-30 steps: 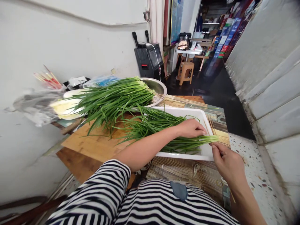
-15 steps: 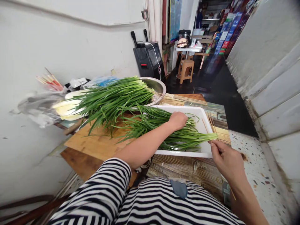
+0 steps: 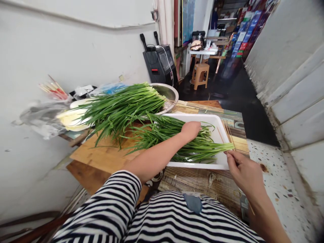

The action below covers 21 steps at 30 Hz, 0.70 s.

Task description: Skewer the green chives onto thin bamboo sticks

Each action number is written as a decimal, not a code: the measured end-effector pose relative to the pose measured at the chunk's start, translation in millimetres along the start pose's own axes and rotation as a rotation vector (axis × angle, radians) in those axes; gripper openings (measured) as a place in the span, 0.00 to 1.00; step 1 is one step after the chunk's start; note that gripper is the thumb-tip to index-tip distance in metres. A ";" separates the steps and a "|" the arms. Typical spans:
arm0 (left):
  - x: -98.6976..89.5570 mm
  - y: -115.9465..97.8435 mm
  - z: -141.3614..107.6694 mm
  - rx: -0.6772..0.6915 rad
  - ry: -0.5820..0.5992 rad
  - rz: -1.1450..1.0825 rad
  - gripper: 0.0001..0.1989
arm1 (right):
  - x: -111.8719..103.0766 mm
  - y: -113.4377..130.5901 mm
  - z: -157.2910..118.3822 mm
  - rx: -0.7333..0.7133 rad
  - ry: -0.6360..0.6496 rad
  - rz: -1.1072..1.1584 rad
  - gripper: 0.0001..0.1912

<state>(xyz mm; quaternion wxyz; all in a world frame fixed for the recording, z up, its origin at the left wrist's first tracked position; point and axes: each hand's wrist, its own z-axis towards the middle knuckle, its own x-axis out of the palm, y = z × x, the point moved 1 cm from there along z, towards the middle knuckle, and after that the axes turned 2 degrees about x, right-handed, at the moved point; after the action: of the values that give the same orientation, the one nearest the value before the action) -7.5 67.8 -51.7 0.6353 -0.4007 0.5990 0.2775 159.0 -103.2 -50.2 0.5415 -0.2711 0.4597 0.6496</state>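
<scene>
Long green garlic chives point(image 3: 162, 135) lie in a white plastic tray point(image 3: 219, 121), their leaves trailing over its left side. My left hand point(image 3: 191, 131) reaches across them with fingers curled down among the stems; the fingertips are hidden. At the tray's right end my right hand point(image 3: 244, 168) pinches a thin bamboo skewer point(image 3: 251, 208), whose tail shows by the wrist. Just above those fingertips, the pale stem ends of a flat row of chives point(image 3: 225, 147) stick out over the rim. Several loose skewers point(image 3: 229, 133) rest against that end of the tray.
A larger heap of chives point(image 3: 126, 101) lies across a steel bowl point(image 3: 172, 92) and a wooden board point(image 3: 93, 152). Napa cabbage point(image 3: 73, 118) and plastic bags point(image 3: 43, 114) sit by the left wall. Beyond the table stand a black speaker point(image 3: 159, 65) and a brown stool point(image 3: 200, 76).
Both hands stay almost in place. The view has shifted very slightly; nothing has visibly been taken up or let go.
</scene>
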 end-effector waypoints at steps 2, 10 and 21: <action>-4.1 0.1 -2.0 0.002 0.020 0.029 0.13 | 0.0 0.3 0.3 0.001 0.002 -0.009 0.17; -8.6 -5.4 -7.5 0.053 -0.024 0.180 0.14 | -0.8 0.2 0.3 0.001 0.010 -0.034 0.16; -19.7 4.5 -1.5 0.115 -0.018 -0.075 0.16 | -1.3 0.3 0.4 -0.023 0.002 -0.021 0.17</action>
<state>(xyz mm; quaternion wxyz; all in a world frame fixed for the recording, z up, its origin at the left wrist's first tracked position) -14.6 71.5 -33.1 0.6727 -0.3832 0.5927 0.2220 159.1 -103.4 -48.8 0.5448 -0.2828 0.4499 0.6488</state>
